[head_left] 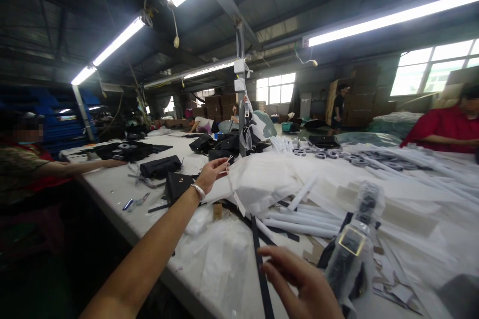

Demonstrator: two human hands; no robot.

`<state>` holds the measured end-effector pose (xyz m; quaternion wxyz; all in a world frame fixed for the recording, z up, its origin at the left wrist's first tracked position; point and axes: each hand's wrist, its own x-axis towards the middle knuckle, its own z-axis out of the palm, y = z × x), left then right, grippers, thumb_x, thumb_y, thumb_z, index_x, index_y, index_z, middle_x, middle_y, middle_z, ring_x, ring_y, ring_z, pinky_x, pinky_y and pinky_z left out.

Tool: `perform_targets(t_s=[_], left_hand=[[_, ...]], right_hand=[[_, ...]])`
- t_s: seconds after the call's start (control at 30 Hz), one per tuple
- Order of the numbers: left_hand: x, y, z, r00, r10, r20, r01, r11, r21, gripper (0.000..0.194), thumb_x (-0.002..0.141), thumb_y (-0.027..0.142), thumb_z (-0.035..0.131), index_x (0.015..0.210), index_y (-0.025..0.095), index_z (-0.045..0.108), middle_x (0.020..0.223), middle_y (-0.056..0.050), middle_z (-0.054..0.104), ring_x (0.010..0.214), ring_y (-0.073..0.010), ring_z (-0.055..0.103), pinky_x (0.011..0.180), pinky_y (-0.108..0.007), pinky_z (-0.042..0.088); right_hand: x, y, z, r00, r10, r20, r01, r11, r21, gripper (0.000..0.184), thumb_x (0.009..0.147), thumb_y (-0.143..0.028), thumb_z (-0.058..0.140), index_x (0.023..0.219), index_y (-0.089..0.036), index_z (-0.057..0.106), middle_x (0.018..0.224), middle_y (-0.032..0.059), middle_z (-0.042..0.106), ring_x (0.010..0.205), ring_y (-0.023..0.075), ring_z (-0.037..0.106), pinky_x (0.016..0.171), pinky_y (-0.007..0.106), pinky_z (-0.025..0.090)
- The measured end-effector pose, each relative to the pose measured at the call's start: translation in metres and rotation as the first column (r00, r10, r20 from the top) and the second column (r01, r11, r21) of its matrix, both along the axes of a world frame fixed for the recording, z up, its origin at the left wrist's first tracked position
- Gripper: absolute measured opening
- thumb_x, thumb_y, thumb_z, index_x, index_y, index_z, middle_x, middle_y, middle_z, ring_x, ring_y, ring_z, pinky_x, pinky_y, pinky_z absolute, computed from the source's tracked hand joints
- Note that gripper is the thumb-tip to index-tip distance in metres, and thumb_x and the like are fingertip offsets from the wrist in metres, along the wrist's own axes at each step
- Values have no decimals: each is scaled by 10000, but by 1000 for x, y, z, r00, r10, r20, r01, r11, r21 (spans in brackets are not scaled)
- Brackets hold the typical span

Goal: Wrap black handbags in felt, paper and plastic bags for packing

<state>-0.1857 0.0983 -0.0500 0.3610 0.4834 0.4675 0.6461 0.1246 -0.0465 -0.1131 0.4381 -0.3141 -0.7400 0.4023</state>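
Observation:
My left hand (pixel 212 175), with a bracelet at the wrist, reaches over the table with its fingertips pinched on a thin white strip (pixel 229 179). The strip hangs down over a stack of white translucent sheets (pixel 262 174). My right hand (pixel 299 279) is low in the view, its fingers apart and nothing between them. Beside its fingertips runs a long black strap (pixel 261 264). Just right of that hand lies a black bag part with a gold buckle (pixel 352 240), wrapped in clear plastic. A black bag (pixel 177 187) sits beyond my left wrist.
White padded tubes (pixel 299 224) and paper scraps (pixel 400 289) lie on the right. Crumpled plastic (pixel 220 254) covers the near table. Metal snips (pixel 142 199) lie near the left edge. A post (pixel 240 109) rises mid-table. Co-workers sit at left (pixel 22 164) and right (pixel 445 124).

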Motion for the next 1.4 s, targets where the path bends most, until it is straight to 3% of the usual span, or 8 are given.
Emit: perform_targets(t_s=[0.2,0.33,0.57,0.8,0.97,1.1,1.23,1.4], left_hand=[[46,-41,18,978,-128,166,120,991,54,210,888,213,702,1081,143,657,984,-30,673,784,-134,650,722,-303,573],[83,-70,21,936,-206,284,186,978,97,304,764,233,822,1040,172,709,943,-15,669,735,-87,629,726,-243,571],[128,-110,15,882,-267,388,235,963,129,359,727,293,851,1043,185,721,951,-20,665,778,-107,650,742,-253,583],[150,-141,-3,871,-252,422,214,967,137,350,765,332,817,1072,196,717,899,-20,673,846,-134,654,813,-276,578],[165,-153,-11,937,-159,311,142,987,77,370,786,382,778,1100,204,696,948,-51,678,905,-191,667,561,-192,548],[170,-156,-9,993,-88,79,83,994,72,343,839,422,710,1098,198,696,873,-47,690,633,-120,615,394,-143,379],[168,-163,-3,983,-85,-163,101,991,92,291,863,389,697,1093,211,721,795,-30,681,616,-115,562,520,-181,432],[159,-169,5,902,-369,-223,369,929,-43,292,874,414,692,1085,215,730,773,-18,660,593,-93,477,531,-185,352]], right_hand=[[-27,46,34,983,-174,-58,182,962,205,369,878,-371,614,1220,-247,678,1318,78,648,1224,270,597,1095,455,438],[-41,56,30,974,-200,-110,215,967,138,555,827,-398,678,1344,-225,574,1422,111,562,1315,294,518,1092,499,430],[-29,26,11,956,-75,-285,18,981,-195,374,828,-484,696,1021,-165,733,982,106,774,906,258,732,847,386,587],[8,-7,12,948,-274,-159,267,961,-68,305,873,-475,648,972,-195,716,951,79,766,899,239,725,808,299,574],[30,-21,21,892,-450,-51,452,879,152,251,913,-456,576,951,-228,674,953,37,755,875,209,711,803,250,541],[39,-28,28,813,-581,-40,575,789,218,234,907,-452,584,941,-241,680,902,22,757,850,204,717,771,231,533],[49,-27,28,847,-529,-47,530,836,139,236,892,-457,614,967,-243,680,911,32,762,867,213,726,752,231,544],[60,-20,22,921,-357,-155,330,927,-176,402,857,-531,645,1106,-216,655,844,41,733,748,203,700,682,258,570]])
